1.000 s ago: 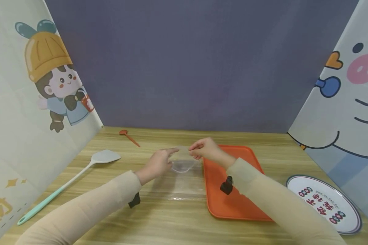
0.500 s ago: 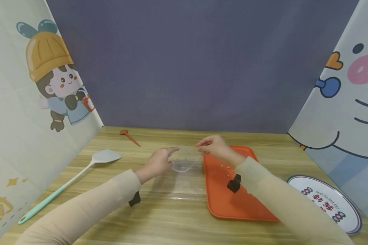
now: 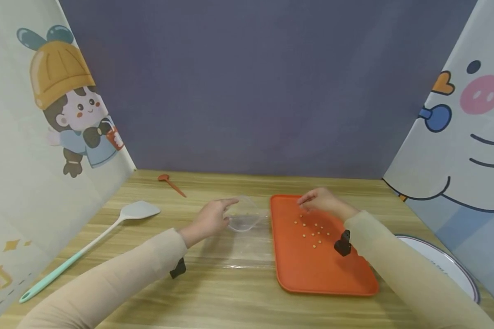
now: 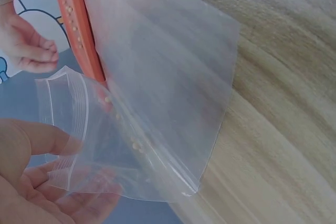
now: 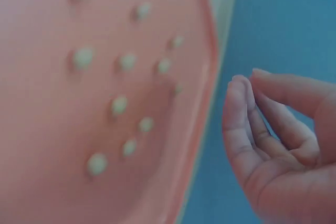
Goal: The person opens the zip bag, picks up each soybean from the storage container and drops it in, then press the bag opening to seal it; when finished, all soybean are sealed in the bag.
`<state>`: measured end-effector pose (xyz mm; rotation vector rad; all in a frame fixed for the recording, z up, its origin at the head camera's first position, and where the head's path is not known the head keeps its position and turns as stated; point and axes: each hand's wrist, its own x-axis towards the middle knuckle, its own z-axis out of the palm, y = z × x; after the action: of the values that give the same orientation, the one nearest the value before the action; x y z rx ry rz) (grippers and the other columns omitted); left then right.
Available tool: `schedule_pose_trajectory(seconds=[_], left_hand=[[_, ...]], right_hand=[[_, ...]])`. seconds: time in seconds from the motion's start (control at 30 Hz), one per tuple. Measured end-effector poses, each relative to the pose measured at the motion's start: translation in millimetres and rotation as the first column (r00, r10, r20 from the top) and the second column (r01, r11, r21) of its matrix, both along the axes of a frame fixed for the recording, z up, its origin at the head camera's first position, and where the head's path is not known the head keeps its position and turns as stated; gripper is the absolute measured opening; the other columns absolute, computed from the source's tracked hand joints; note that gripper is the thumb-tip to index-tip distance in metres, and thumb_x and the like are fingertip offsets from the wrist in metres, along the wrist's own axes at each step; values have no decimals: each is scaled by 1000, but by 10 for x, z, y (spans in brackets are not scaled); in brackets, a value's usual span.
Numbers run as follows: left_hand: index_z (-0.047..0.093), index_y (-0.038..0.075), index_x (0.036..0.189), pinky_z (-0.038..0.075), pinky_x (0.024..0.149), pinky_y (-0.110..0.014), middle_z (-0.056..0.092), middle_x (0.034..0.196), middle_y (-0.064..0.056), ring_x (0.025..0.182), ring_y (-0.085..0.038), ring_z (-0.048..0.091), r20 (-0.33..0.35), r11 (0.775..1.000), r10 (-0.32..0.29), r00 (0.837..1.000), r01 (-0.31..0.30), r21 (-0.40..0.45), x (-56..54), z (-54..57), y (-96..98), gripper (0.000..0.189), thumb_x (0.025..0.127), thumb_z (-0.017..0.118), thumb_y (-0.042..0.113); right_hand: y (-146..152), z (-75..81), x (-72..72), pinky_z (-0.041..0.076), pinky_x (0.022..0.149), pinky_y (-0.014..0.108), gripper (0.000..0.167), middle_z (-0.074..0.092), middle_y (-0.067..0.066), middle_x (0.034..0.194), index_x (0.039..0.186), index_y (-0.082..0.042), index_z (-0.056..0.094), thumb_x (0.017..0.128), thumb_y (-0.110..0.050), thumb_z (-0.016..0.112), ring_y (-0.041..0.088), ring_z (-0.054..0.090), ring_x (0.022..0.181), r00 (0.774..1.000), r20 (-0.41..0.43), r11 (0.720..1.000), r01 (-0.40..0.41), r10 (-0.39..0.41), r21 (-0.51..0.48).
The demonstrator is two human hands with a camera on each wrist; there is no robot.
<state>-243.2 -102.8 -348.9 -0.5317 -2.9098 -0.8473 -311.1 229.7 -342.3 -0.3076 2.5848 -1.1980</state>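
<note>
My left hand (image 3: 207, 222) grips the mouth of a clear zip-lock bag (image 3: 247, 249), its thumb and fingers spreading the opening, as the left wrist view shows. The bag (image 4: 173, 61) lies on the table with its mouth raised, and a few soybeans (image 4: 137, 146) show inside. Over the far part of an orange tray (image 3: 325, 274) hovers my right hand (image 3: 325, 201). Its thumb and fingers (image 5: 239, 124) are loosely bent with the tips close together, and no object is visible between them. Several pale soybeans (image 3: 313, 234) lie scattered on the tray below.
A white spatula with a mint handle (image 3: 103, 237) lies at the left. Behind it is a small reddish-brown spoon (image 3: 173, 185). An oval white plate (image 3: 440, 262) stands at the right, partly behind my right sleeve. A dark backdrop (image 3: 251, 91) closes off the rear.
My right hand has moved from the bag's mouth rightward over the tray, uncovering the soybeans there. The left hand stays at the bag with its grip kept.
</note>
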Motion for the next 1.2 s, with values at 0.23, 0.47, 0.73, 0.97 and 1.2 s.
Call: schedule_pose_trajectory(seconds=[0.23,0.47,0.73,0.97,1.2], left_hand=[[50,11,141,42,42,-18,56,136,-20,54,-11,48,2,1000,-13,1000,13,-11,-8,-16,8,67,79,67,-6],[50,12,141,41,41,-17,56,136,-20,46,-7,40,2,1000,-15,1000,15,-13,-15,-14,13,67,79,66,-7],[50,11,141,38,39,-16,57,135,-19,43,-6,38,14,1000,-11,1000,11,-16,2,-32,-5,66,79,64,-8],[50,10,141,38,40,-15,56,137,-18,43,-5,38,6,999,-18,1000,18,-30,14,-39,-8,66,80,65,-7],[49,9,141,38,40,-15,56,137,-19,43,-5,37,0,999,-27,1000,27,-30,19,-30,-11,66,79,65,-8]], right_hand=[[139,-210,-105,57,83,39,31,69,19,112,120,6,63,91,-7,63,22,67,92,998,45,999,-53,52,4],[142,-306,-131,56,77,33,26,70,12,105,113,1,67,87,-4,68,16,65,87,996,61,997,-62,59,54],[107,-383,-182,53,66,29,19,72,10,99,100,1,71,83,-5,73,14,61,74,997,37,997,-71,70,37],[121,-406,-179,56,68,30,18,73,9,96,102,3,71,88,-9,68,14,63,75,996,3,995,-92,92,41],[69,-344,-88,57,73,33,26,72,15,103,114,6,66,91,-7,63,16,66,80,999,9,998,-53,53,-28]])
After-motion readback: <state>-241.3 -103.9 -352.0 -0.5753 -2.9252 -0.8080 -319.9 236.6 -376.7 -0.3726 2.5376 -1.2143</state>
